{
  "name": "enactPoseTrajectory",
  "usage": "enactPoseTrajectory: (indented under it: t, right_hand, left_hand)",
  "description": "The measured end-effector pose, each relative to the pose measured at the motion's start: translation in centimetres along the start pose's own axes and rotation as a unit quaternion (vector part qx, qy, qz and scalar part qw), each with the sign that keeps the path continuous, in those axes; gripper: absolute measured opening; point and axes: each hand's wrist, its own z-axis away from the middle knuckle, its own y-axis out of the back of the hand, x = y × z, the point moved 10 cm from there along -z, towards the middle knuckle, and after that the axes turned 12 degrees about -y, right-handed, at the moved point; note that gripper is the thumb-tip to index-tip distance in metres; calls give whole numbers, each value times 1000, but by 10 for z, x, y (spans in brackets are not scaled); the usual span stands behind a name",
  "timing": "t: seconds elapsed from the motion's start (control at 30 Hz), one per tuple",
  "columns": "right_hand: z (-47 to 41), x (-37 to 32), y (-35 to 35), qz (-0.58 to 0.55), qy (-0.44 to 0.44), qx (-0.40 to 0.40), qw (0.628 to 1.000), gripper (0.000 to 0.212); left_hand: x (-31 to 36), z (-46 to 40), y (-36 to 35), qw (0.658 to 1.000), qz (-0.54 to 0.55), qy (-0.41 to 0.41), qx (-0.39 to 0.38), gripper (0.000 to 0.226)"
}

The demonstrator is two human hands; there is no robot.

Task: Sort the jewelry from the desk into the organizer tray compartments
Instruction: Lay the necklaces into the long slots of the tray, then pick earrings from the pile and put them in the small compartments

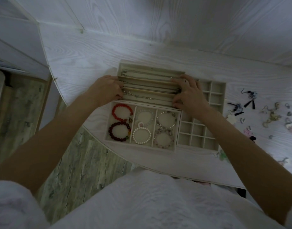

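While both hands (107, 90) (189, 93) grip, necklace tray (150, 75) sits between.

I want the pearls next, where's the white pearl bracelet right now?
Head view: the white pearl bracelet lies in the bracelet tray's middle compartment, near end, right of the dark red bracelet.

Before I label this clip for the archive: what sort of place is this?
Probably a home, perhaps a bedroom dressing corner: a white wood-grain desk against matching panelling, felt-lined jewelry trays with bracelets sorted in, and loose earrings on the right. Nothing looks like a shop or workshop.
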Motion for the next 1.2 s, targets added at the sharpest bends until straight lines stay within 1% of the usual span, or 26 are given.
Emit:
enactPoseTrajectory:
  t: [0.1, 0.17, 0.2, 0.27, 0.3, 0.4, 0.47, 0.53, 0.63, 0.7, 0.73, 0.8, 0.87, 0.93, 1.0, 1.1, 1.17, 1.2]
  right_hand:
    - [4, 8, 7, -38, -17, 28, 999, 7]
    - [10, 11, 15, -64, -19, 60, 996, 8]
    - [14, 13, 20, -76, -18, 79, 994, 10]
    - [27, 14, 32, -96, -15, 115, 989, 23]
    - [35, 14, 39, -105, -12, 134, 985, 27]
    - [71, 22, 64, -116, -9, 190, 975, 24]
    - [98, 33, 76, -120, -12, 205, 971, 23]
    - [126, 56, 80, -118, -32, 208, 970, 23]
    - [166, 110, 75, -96, -102, 193, 971, 18]
    - [195, 157, 66, -78, -163, 170, 969, 13]
    - [207, 180, 59, -68, -189, 150, 968, 14]
    - [225, 219, 41, -50, -229, 95, 968, 23]
    - [238, 255, 21, -49, -257, 23, 965, 44]
    - [244, 274, 8, -46, -250, -22, 967, 63]
    - [242, 278, 3, -43, -222, -36, 973, 66]
    - [236, 280, -4, -77, -167, -50, 982, 58]
    - [227, 285, -6, -111, -143, -51, 982, 45]
    - [221, 286, -5, -112, -129, -39, 984, 39]
  left_hand:
    - [4, 4, 7, 999, -30, 9, 21, 18]
    - [8, 8, 16, 996, -62, 25, 59, 9]
    - [12, 10, 23, 992, -82, 35, 89, 5]
    - [24, 13, 39, 980, -96, 79, 158, 19]
    - [33, 14, 46, 972, -87, 106, 193, 22]
    - [73, 6, 57, 944, -21, 176, 277, 20]
    - [101, -4, 56, 921, 40, 223, 318, 20]
    - [128, -18, 47, 896, 108, 264, 340, 22]
    - [166, -52, 29, 875, 200, 288, 333, 25]
    - [197, -83, 20, 873, 240, 278, 322, 24]
    - [212, -100, 17, 876, 251, 269, 313, 22]
    - [241, -131, 10, 892, 240, 255, 285, 18]
    - [269, -162, -3, 904, 229, 256, 254, 20]
    - [291, -190, -19, 912, 219, 258, 233, 23]
    - [305, -212, -35, 923, 190, 272, 197, 27]
    - [317, -239, -49, 926, 161, 307, 151, 40]
    - [324, -251, -53, 927, 146, 318, 130, 46]
    - [326, -254, -56, 929, 138, 323, 121, 49]
